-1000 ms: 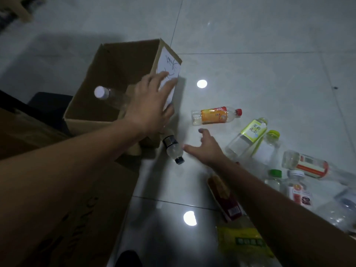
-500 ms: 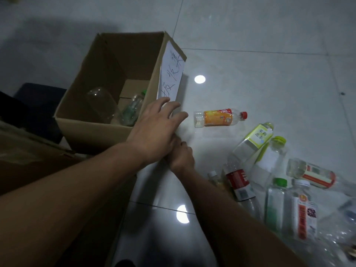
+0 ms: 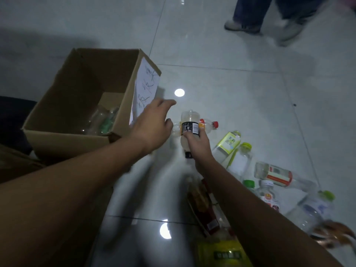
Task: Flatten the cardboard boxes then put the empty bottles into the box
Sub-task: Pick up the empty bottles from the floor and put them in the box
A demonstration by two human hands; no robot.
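Since half a second ago the right hand (image 3: 199,146) has come up off the floor (image 3: 240,89) with a black-label bottle (image 3: 189,128). Before, it was down low under the left hand (image 3: 152,126); now the bottle is in the air, cap end toward the person, base pointing away. Right hand grips it round the body, fingers curled. Left hand is open, fingers stretched out, holding nothing, hovering just beside the right wall of the box (image 3: 63,139), where a paper sheet (image 3: 144,89) is stuck. Box stands open at left, a few clear bottles (image 3: 104,120) already lying in it. Held bottle is between the box and an orange bottle (image 3: 209,124) on the floor, not over the opening yet. To do this step well: carry it left and up over that wall, clear the rim and the sheet, release only once above the opening so it drops in and doesn't bounce out. Left hand should steady the wall or get out of the path. A yellow-label bottle (image 3: 228,143) and others lie at right, so plenty left.
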